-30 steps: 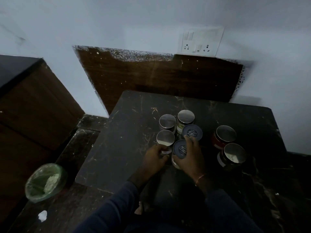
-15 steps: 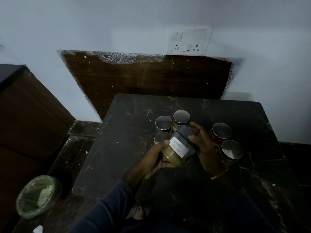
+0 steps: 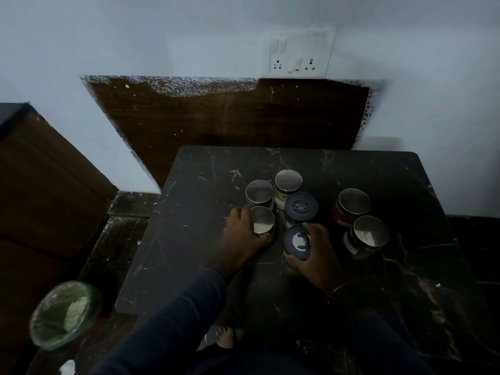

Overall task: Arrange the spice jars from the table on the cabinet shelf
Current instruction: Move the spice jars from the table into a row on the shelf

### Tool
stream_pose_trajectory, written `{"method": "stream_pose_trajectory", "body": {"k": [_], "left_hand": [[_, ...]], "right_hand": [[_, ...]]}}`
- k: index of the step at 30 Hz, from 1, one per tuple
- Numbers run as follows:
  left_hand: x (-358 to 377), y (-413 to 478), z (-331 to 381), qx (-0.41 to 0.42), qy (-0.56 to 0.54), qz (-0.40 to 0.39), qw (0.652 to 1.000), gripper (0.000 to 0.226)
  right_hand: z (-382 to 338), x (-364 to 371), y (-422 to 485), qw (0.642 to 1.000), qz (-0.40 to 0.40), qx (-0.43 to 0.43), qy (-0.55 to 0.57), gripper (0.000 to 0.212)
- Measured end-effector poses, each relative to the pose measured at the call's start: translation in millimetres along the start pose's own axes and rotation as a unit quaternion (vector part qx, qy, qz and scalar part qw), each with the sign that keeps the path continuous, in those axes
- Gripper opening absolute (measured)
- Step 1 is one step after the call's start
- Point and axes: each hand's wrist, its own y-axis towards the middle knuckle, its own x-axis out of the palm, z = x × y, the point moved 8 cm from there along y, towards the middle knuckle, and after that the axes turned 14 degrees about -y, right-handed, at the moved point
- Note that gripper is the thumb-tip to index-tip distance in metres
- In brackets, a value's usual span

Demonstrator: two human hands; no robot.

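Dark table (image 3: 205, 239): jars (image 3: 301, 207), perhaps spice-filled

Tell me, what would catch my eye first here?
Seven spice jars cluster in the middle of the dark marble table, most with shiny silver lids. The left hand grips a silver-lidded jar at the cluster's near left, and the right hand grips a dark-lidded jar beside it. A green-lined bin stands on the floor at lower left.

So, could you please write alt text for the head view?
The left hand grips a silver-lidded jar and the right hand a dark-lidded jar on a dark table. Five more jars stand close by.
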Motion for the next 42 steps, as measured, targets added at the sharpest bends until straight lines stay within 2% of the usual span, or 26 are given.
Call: {"method": "stream_pose_trajectory", "body": {"k": [2, 5, 11, 14, 16, 18, 23, 27, 29, 33, 37, 39, 42], "left_hand": [[12, 5, 2, -0.017, 0.035, -0.035, 0.999, 0.094], [27, 6, 1, -0.018, 0.068, -0.057, 0.996, 0.094], [20, 12, 0, -0.002, -0.009, -0.024, 1.000, 0.081], [-1, 12, 5, -0.011, -0.054, -0.002, 0.998, 0.069], [-15, 12, 15, -0.034, -0.155, -0.050, 0.986, 0.046], [-30, 10, 37, -0.024, -0.239, -0.102, 0.965, 0.026], [-52, 7, 83, 0.018, -0.275, -0.094, 0.957, 0.033], [-59, 2, 84, -0.001, -0.276, -0.043, 0.960, 0.053], [-61, -1, 83, -0.005, -0.314, -0.031, 0.949, 0.048], [-64, -7, 82, -0.004, -0.393, -0.046, 0.918, 0.036], [-65, -9, 84, 0.002, -0.448, -0.079, 0.891, 0.044], [-66, -9, 84, 0.004, -0.451, -0.090, 0.888, 0.048], [-67, -6, 82, -0.003, -0.448, -0.115, 0.887, 0.054]], "right_hand": [[1, -1, 2, 1.000, -0.007, 0.007, -0.022, 0.096], [-3, -11, 3, 0.998, 0.008, 0.008, -0.055, 0.100], [-26, -40, -1, 0.995, 0.089, -0.010, 0.034, 0.085], [-31, -53, 1, 0.989, 0.114, -0.014, 0.092, 0.071], [-27, -57, 7, 0.973, 0.077, 0.042, 0.211, 0.049], [-32, -51, 15, 0.939, 0.012, 0.083, 0.334, 0.030], [-73, -38, 29, 0.906, -0.083, 0.029, 0.414, 0.011], [-79, -26, 32, 0.877, -0.099, 0.068, 0.465, 0.015], [-80, -24, 33, 0.859, -0.106, 0.074, 0.495, 0.024], [-83, -22, 31, 0.797, -0.131, 0.090, 0.582, 0.050], [-89, -25, 33, 0.766, -0.118, 0.097, 0.624, 0.056], [-91, -28, 38, 0.765, -0.104, 0.090, 0.630, 0.051], [-98, -30, 48, 0.800, -0.109, 0.096, 0.582, 0.041]]}}
